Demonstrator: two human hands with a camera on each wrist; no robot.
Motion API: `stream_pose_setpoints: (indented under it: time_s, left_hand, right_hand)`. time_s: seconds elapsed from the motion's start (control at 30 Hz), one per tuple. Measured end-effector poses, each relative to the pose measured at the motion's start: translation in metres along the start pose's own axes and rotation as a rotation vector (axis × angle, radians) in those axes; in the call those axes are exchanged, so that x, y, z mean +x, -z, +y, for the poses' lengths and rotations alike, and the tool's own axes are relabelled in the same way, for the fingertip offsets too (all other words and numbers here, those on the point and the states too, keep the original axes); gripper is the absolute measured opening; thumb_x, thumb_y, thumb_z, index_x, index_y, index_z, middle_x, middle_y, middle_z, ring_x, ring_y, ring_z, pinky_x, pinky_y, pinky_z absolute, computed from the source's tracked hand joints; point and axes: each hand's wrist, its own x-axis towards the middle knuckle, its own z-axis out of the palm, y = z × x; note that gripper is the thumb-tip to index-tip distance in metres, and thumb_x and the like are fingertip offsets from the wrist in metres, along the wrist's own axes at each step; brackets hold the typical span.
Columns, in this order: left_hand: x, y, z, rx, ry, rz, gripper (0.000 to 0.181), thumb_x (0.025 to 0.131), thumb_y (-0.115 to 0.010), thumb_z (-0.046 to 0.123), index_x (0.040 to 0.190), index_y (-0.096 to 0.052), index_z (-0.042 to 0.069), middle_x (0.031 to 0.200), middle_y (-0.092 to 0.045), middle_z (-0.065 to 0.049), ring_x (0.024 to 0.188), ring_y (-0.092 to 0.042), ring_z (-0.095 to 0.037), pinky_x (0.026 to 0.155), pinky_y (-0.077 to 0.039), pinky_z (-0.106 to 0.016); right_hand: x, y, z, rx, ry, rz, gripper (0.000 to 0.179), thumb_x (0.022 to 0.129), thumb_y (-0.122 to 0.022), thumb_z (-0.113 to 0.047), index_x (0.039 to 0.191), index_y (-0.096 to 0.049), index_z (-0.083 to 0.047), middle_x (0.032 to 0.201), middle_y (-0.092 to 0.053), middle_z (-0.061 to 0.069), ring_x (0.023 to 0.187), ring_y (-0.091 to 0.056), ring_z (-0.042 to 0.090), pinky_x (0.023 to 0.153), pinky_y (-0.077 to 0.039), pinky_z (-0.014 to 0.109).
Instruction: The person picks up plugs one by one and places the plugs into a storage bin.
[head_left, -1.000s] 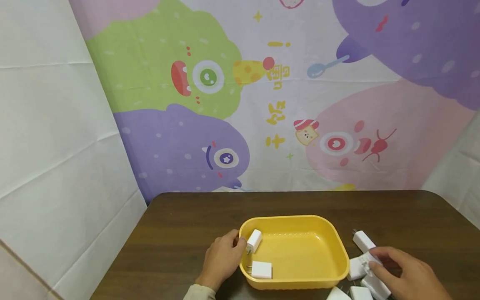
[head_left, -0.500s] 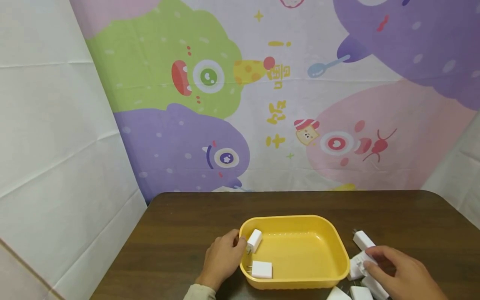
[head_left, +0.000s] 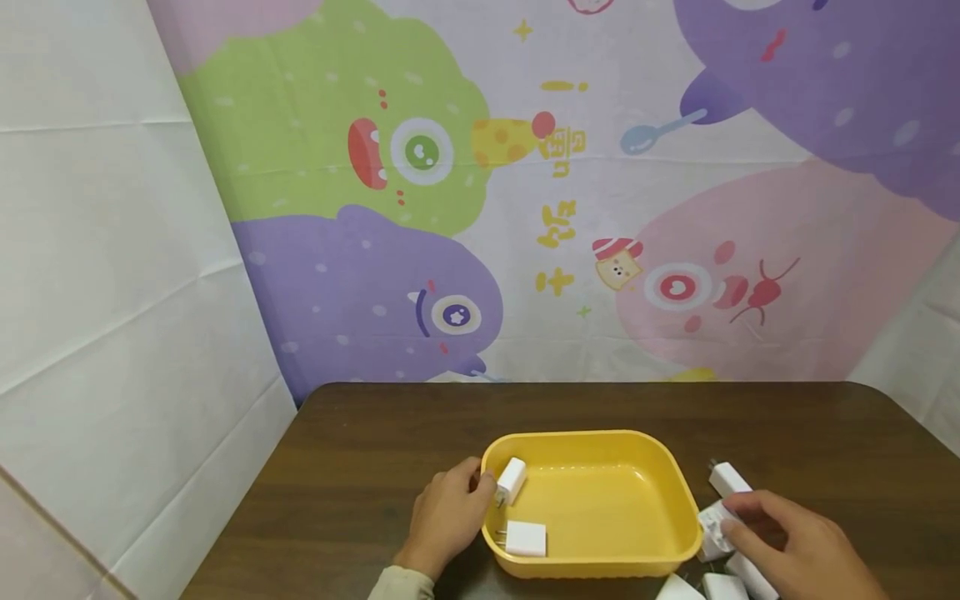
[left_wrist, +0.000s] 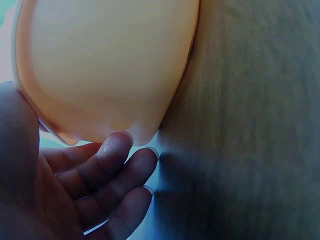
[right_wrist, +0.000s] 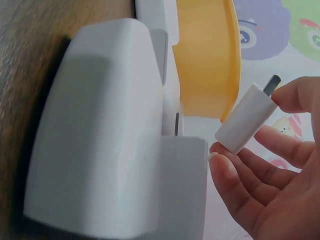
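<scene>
A yellow plastic tray [head_left: 592, 500] stands on the table with two white charger plugs inside, an upper plug [head_left: 512, 480] and a lower plug [head_left: 525, 539], both near its left wall. My left hand [head_left: 447, 517] holds the tray's left side, thumb over the rim; the left wrist view shows the other fingers [left_wrist: 135, 167] close against the outside. At the tray's right side my right hand [head_left: 798, 542] pinches a white charger plug [right_wrist: 247, 117] between thumb and fingers, its metal prongs pointing toward the hand. That plug overlaps the tray's right corner in the head view.
Several more white charger plugs lie to the tray's right: one behind [head_left: 729, 478], one partly under the right hand [head_left: 752, 577], and others [head_left: 723, 586] at the bottom edge. The dark wooden table [head_left: 390, 425] ends at a cartoon-printed curtain [head_left: 555, 333].
My right hand has drawn the pinched charger plug slightly left, away from the other plugs and toward the tray. My left hand keeps its place on the tray.
</scene>
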Motion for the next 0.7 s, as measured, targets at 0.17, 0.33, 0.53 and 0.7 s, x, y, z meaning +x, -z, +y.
stream_pose_setpoints:
  time_s: [0.17,0.33,0.53,0.7]
  left_hand:
    - [0.000,0.000,0.000,-0.002,0.001,-0.007,0.022,0.098,-0.052,0.032,0.079,-0.055,0.022,0.062,-0.049,0.003,0.057,-0.047,-0.015,0.055,-0.035,-0.036]
    - [0.000,-0.001,-0.001,-0.002,-0.001,-0.010,0.022,0.098,-0.052,0.032,0.079,-0.056,0.022,0.062,-0.049,0.003,0.057,-0.047,-0.015,0.055,-0.035,-0.035]
    - [0.001,-0.002,-0.003,-0.001,-0.006,-0.008,0.023,0.098,-0.052,0.033,0.079,-0.056,0.022,0.062,-0.049,0.003,0.057,-0.047,-0.014,0.055,-0.035,-0.035]
    - [0.001,-0.002,-0.004,-0.001,-0.008,-0.006,0.023,0.098,-0.052,0.033,0.078,-0.055,0.022,0.062,-0.049,0.003,0.056,-0.047,-0.015,0.055,-0.035,-0.035]
  right_hand:
    - [-0.003,-0.003,-0.004,-0.001,0.044,0.033,0.051,0.090,-0.071,-0.049,0.122,-0.066,-0.010,0.103,-0.070,0.000,0.087,-0.062,0.015,0.071,-0.053,0.028]
    - [-0.004,-0.002,-0.011,0.001,0.043,0.030,0.049,0.091,-0.070,-0.049,0.120,-0.067,-0.010,0.101,-0.069,-0.001,0.086,-0.060,0.015,0.069,-0.050,0.027]
    - [-0.006,-0.004,-0.017,-0.008,0.106,0.085,0.041,0.090,-0.073,-0.043,0.116,-0.068,-0.011,0.097,-0.069,-0.004,0.082,-0.059,0.009,0.069,-0.050,0.026]
    - [-0.008,-0.007,-0.019,0.009,0.173,0.144,0.035,0.090,-0.074,-0.039,0.113,-0.070,-0.012,0.095,-0.069,-0.006,0.078,-0.060,0.003,0.068,-0.050,0.024]
